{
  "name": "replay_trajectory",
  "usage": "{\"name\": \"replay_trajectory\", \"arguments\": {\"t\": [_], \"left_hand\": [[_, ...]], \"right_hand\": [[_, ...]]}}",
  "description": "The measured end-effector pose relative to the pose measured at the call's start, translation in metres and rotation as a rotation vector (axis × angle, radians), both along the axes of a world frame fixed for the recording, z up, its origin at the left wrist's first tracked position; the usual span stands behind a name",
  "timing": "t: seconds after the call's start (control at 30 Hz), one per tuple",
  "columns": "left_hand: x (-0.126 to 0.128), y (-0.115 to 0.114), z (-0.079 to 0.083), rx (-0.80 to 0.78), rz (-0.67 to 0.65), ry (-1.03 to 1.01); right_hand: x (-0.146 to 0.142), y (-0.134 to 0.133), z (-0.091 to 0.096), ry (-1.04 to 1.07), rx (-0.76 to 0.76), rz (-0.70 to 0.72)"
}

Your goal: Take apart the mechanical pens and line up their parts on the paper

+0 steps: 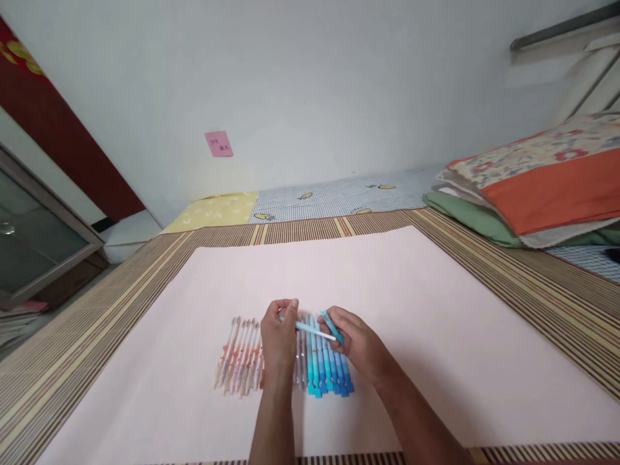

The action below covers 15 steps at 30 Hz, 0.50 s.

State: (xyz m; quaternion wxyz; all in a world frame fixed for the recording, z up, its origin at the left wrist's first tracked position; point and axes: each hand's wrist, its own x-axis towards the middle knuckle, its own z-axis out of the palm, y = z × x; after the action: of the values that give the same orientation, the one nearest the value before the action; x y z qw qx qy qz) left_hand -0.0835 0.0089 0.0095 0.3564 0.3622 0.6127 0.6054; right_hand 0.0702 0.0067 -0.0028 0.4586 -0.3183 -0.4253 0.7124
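My left hand (281, 329) is closed on a light blue pen (310, 328), whose white end points right. In my right hand (356, 336) is a short darker blue pen cap (332, 327), gripped between the fingers and apart from my left hand. Below both hands, a row of pens lies side by side on a pale pink sheet (363, 271). Orange-and-white patterned pens (240, 358) make up the left part. Greyish pens (301, 368) lie in the middle, partly hidden by my left hand and wrist. Several blue pens (329, 371) lie at the right, beneath my right hand.
The sheet lies on a striped mat (159, 271). Patterned cloth (320, 197) runs along the wall behind. Folded bedding with an orange band (557, 197) is piled at the right. A pink note (219, 143) is stuck to the wall. A glass-panelled cabinet (33, 226) stands at the left.
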Motion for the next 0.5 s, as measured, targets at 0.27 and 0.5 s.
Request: {"name": "replay_trajectory", "arguments": {"t": [0.27,0.5], "left_hand": [[0.001,0.000,-0.001,-0.007,-0.035,-0.196],[0.009,-0.001,0.002,0.007,-0.317,-0.772]], "right_hand": [[-0.004,0.000,0.000,-0.288,0.185,-0.273],[0.012,0.013,-0.005,-0.235,0.163,-0.407]]}}
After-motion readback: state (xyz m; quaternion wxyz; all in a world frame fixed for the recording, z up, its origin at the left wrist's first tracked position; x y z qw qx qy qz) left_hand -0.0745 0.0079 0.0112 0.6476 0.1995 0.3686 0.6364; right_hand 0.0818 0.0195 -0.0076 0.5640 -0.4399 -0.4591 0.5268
